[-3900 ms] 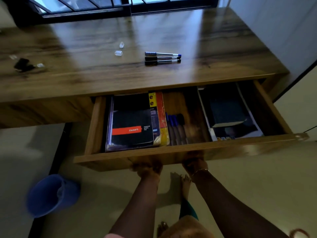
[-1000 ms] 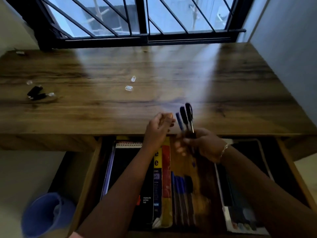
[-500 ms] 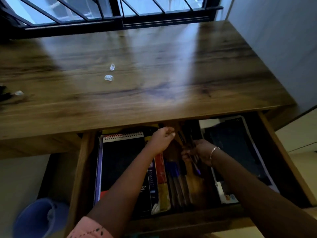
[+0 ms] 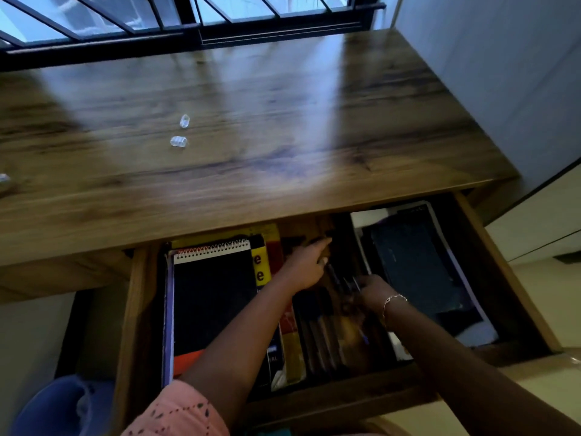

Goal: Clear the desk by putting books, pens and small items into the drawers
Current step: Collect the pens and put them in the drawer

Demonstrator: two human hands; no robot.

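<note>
At the worktop's (image 4: 283, 105) left edge a small clear piece (image 4: 3, 177) lies half out of view. Left of the middle sit two clear caps (image 4: 180, 132), just beside each other. They look tiny, light and slick, so I judge you'll want a fingertip pinch across each one's short side, not a sweep that could send them skittering.

Below the worktop's front edge the drawer (image 4: 136, 309) stands pulled out. Along its left side lies a spiral notebook (image 4: 213, 297), with a yellow book (image 4: 262, 269) under it on the right.

Your left hand (image 4: 306, 265) reaches toward the drawer's back in the middle. Its fingers are stretched out fairly straight and I can see nothing in them.

Just right of it, your right hand (image 4: 369, 294) is curled around a few pens (image 4: 344, 280), whose thin barrels stick out toward the back. Under both hands, loose pens (image 4: 317, 332) lie lengthwise on the drawer floor. Blur hides just where your fingers sit on the barrels.

Pens are light, stiff and smooth, and they roll. Keep hold at mid-barrel and lower them flat, parallel to the loose ones, so none tips out of the bundle.

At the drawer's right side a dark book (image 4: 415, 269) rests on white sheets.
</note>
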